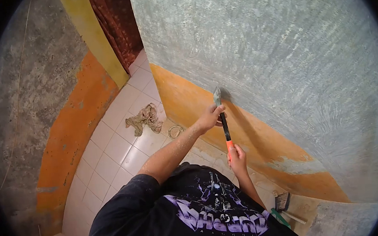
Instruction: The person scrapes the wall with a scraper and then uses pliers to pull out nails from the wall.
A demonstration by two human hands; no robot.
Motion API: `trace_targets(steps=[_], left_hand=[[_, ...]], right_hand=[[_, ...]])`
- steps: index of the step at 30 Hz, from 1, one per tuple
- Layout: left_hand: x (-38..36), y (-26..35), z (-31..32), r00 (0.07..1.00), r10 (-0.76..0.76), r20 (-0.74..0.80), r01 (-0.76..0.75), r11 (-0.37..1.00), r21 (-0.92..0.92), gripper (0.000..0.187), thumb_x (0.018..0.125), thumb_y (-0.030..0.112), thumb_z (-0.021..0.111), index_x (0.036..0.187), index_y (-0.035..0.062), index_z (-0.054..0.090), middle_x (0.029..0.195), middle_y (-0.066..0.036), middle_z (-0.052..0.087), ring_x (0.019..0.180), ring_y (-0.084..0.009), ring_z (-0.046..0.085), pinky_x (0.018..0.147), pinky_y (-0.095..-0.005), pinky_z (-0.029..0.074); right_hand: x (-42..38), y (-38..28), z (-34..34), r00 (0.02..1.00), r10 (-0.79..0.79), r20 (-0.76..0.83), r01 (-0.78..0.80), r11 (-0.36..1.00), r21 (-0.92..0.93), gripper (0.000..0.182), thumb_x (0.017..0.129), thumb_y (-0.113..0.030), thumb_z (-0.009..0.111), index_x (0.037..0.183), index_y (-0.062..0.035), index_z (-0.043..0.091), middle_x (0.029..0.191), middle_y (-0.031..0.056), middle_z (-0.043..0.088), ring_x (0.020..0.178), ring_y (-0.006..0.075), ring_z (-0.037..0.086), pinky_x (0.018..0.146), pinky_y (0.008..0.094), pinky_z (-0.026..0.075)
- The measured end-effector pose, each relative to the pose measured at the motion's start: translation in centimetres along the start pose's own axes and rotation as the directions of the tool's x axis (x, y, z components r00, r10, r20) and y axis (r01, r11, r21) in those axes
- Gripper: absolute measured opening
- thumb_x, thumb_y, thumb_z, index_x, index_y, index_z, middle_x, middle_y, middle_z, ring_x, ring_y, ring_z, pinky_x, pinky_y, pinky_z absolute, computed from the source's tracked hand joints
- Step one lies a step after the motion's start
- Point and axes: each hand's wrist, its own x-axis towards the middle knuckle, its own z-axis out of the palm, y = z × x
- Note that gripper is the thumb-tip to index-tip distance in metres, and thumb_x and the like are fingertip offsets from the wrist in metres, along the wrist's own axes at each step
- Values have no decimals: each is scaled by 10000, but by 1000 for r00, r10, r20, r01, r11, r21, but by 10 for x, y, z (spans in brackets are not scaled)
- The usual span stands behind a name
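Note:
A scraper (pixel 225 127) with a black shaft, orange grip and greyish metal head is held up against the wall. My left hand (pixel 213 117) is closed around the shaft just below the head. Lower down, my right hand (pixel 237 157) wraps the orange grip. The scraper's head overlaps the lower edge of the rough grey-white wall area (pixel 255 55), just above the orange band (pixel 186 89). Pale specks cover my left forearm.
On the tiled floor (pixel 96 156) lie a crumpled cloth (pixel 146 119) and a ring-shaped roll (pixel 175 131). A dark gridded item (pixel 282 201) and a green-handled tool (pixel 280 217) are at lower right. A reddish curtain (pixel 117 26) hangs in the doorway.

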Motion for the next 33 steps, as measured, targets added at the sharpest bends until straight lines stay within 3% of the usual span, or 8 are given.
trace_targets(steps=[4, 7, 10, 12, 21, 33], left_hand=[[-10, 0, 28, 1000, -3, 27, 4, 999, -38, 426, 1031, 395, 442, 1239, 28, 502, 1016, -94, 620, 905, -216, 678, 762, -372, 576], [-16, -2, 40, 1000, -13, 7, 14, 998, -56, 429, 1034, 393, 435, 1246, 25, 495, 1018, -97, 616, 908, -220, 680, 760, -376, 576], [-20, 2, 44, 1000, 10, -29, -12, 997, -72, 431, 1038, 391, 431, 1249, 21, 493, 1014, -99, 614, 906, -223, 680, 761, -380, 575], [-20, 3, 46, 998, 24, -55, -29, 996, -85, 431, 1040, 386, 429, 1257, 18, 486, 1013, -98, 613, 903, -224, 679, 763, -383, 574], [-8, -4, 41, 993, 40, -109, -59, 982, -178, 433, 1036, 375, 453, 1288, 23, 448, 1009, -95, 608, 880, -228, 674, 760, -387, 578], [9, 1, -2, 990, -57, 128, 69, 994, -90, 433, 1043, 359, 436, 1280, -4, 433, 1056, -129, 590, 952, -251, 664, 817, -413, 596]], right_hand=[[-25, -7, -25, 985, 132, 111, -158, 950, 270, 295, 1019, -287, 517, 1178, -39, 534, 642, 8, 509, 420, 62, 424, 377, 217, 330], [-29, -8, -42, 969, 154, 194, -210, 927, 311, 324, 1024, -292, 507, 1244, -53, 502, 668, 24, 514, 418, 72, 428, 376, 211, 326], [-23, -11, -53, 947, 164, 276, -241, 932, 271, 296, 1033, -318, 483, 1261, -130, 487, 678, 25, 518, 410, 81, 425, 360, 218, 321], [-15, -14, -54, 947, 161, 280, -228, 947, 227, 300, 1034, -321, 478, 1266, -131, 483, 666, 23, 510, 405, 76, 411, 361, 214, 316], [1, -17, -44, 967, 146, 209, -178, 974, 140, 317, 1032, -329, 480, 1236, -89, 516, 606, -14, 459, 415, 49, 379, 378, 209, 303], [6, 2, -9, 999, -23, -25, 23, 1000, -16, 296, 1031, -272, 479, 1134, -9, 566, 646, -57, 422, 523, 34, 389, 463, 213, 309]])
